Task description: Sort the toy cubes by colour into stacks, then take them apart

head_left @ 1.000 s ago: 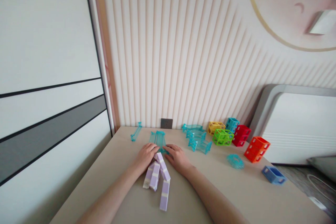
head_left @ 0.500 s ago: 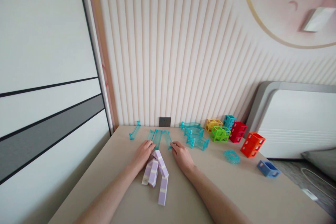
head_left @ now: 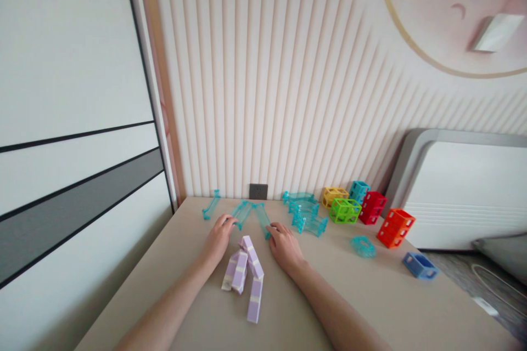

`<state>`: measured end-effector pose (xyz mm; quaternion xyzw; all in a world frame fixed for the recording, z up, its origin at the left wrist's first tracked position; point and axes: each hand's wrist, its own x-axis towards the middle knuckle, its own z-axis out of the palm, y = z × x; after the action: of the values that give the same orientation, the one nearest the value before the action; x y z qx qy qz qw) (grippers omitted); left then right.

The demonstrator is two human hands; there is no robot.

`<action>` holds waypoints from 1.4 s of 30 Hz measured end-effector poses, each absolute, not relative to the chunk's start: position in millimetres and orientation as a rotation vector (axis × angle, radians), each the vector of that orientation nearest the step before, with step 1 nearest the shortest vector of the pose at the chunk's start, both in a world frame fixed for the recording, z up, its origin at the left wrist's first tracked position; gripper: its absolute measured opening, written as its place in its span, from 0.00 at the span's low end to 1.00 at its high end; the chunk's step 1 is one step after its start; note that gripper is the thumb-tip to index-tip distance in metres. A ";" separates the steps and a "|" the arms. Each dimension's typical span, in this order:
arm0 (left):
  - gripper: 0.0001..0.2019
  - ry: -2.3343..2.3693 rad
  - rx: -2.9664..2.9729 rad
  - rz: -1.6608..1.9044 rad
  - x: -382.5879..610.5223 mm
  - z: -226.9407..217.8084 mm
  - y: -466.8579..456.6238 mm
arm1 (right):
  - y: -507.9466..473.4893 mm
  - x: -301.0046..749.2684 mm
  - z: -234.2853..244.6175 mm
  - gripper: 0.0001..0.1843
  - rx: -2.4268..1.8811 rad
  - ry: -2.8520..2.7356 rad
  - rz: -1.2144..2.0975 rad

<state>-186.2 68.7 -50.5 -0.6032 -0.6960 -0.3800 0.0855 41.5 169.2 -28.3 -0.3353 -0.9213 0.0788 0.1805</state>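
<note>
My left hand [head_left: 220, 237] is closed at the near end of a pair of translucent teal track pieces [head_left: 242, 214] lying side by side on the table. Its thumb and fingertips pinch their left edge. With bent fingers, my right hand [head_left: 284, 242] grips the near end of another slanted teal track piece [head_left: 262, 218]. The far ends of these pieces come close together near the wall; whether they touch I cannot tell. Between my wrists lie several lilac-and-white paper-wrapped sticks [head_left: 240, 271], one piled against another.
A single teal track piece [head_left: 211, 205] lies at the far left. Curved teal pieces [head_left: 305, 211], a green block frame [head_left: 345, 210], a red one [head_left: 373, 208], an orange one [head_left: 396, 228], a blue one [head_left: 420, 265] and a teal ring [head_left: 363, 247] stand right. A wall socket [head_left: 258, 192] is behind.
My left hand has shifted slightly left and away from me, and the paired teal pieces have turned and moved back. The right piece's far end has swung left, closer to them.
</note>
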 end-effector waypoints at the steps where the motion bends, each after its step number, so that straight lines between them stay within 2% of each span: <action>1: 0.13 -2.070 -1.784 -1.149 -187.0 -50.0 68.7 | 169.0 41.5 -28.3 0.24 -0.944 -2.602 0.219; 16: 0.11 -1.999 -1.653 -1.293 -189.2 -46.5 66.0 | 174.9 37.5 -37.9 0.23 -0.977 -2.627 0.131; 27: 0.10 -1.772 -1.529 -1.387 -173.7 -19.0 51.1 | 166.2 43.0 -22.2 0.23 -0.927 -2.457 0.175; 29: 0.11 -1.642 -1.568 -1.359 -163.9 -12.0 45.9 | 161.0 40.5 -17.5 0.22 -0.823 -2.272 0.367; 31: 0.12 -1.538 -1.637 -1.304 -152.2 -4.4 41.3 | 153.3 36.3 -12.5 0.21 -0.711 -2.035 0.717; 35: 0.14 -1.378 -1.840 -1.192 -125.1 11.4 36.2 | 133.6 28.6 -3.0 0.28 -0.540 -1.549 1.403; 39: 0.15 -1.224 -2.041 -1.083 -99.8 19.9 38.7 | 119.5 32.0 8.2 0.27 -0.441 -1.221 1.761; 42: 0.17 -1.205 -2.061 -1.093 -87.2 17.2 42.4 | 117.8 40.4 16.1 0.24 -0.421 -1.076 1.902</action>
<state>-87.2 42.4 17.2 -0.7591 -0.4436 -0.4026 0.2550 40.4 117.8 16.1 -0.1699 -0.4335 0.7664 0.4425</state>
